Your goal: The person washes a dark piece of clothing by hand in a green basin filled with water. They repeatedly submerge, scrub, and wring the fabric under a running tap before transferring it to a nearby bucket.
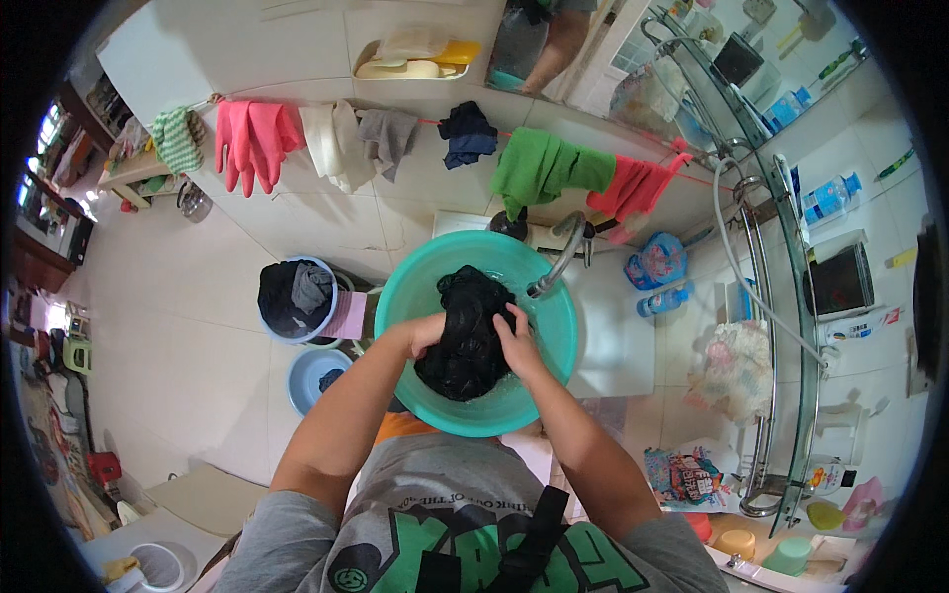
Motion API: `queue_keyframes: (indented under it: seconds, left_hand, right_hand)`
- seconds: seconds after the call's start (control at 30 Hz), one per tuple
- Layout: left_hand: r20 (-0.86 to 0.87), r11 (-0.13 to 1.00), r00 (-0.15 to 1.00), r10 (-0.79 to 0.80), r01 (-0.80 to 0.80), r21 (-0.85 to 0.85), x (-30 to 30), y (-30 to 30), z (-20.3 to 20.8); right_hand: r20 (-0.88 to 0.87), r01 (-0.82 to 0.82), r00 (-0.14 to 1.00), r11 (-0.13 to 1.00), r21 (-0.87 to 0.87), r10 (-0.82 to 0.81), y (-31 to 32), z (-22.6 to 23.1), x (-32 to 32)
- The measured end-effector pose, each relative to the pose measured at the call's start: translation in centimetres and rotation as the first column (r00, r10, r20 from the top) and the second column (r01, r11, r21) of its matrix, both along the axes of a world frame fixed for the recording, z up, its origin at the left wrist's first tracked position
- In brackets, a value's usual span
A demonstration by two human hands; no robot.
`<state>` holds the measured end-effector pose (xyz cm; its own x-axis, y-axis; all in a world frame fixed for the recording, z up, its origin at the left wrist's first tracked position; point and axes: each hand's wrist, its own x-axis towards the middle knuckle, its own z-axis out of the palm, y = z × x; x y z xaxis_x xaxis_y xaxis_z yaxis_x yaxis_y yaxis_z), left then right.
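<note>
A wet black garment [465, 351] is bunched up in a wide turquoise basin [397, 272], with some water around it. My left hand [426, 333] grips the garment's left side, its fingertips hidden in the folds. On the opposite side, my right hand [516, 341] has its fingers bent over the cloth's edge, thumb and fingers pressing into it. A curved metal faucet [560, 259] reaches over the basin's right rim, and water seems to run near its mouth. The garment's exact kind cannot be made out.
Gloves and cloths, such as pink rubber gloves [255, 143] and a green cloth [549, 166], hang on a line behind the basin. Dark clothes fill a bucket [328, 318] at left, beside a small blue basin [297, 381]. A glass shelf [806, 395] juts out at right.
</note>
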<state>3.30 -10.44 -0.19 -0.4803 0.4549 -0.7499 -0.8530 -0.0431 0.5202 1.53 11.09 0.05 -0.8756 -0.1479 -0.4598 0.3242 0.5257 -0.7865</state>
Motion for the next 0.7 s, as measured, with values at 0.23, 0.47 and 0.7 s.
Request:
queue_keyframes:
  seconds: [0.23, 0.47, 0.7]
  left_hand:
    - [-0.155, 0.942, 0.968, -0.199, 0.146, -0.303, -2.1, -3.0, 1.7]
    - [-0.569, 0.378, 0.694, -0.441, -0.432, -0.819, -1.7, 1.2, 4.4]
    - [-0.32, 0.273, 0.645, -0.694, -0.175, -0.946, -2.2, 7.3, -0.8]
  right_hand:
    - [0.32, -0.157, 0.934, 0.987, -0.024, 0.157, 4.9, -5.8, -2.5]
    - [-0.491, 0.113, 0.87, 0.984, 0.141, -0.029, 5.7, 2.2, 1.5]
    - [-0.053, -0.008, 0.998, 0.911, 0.412, 0.033, 0.2, -2.9, 0.2]
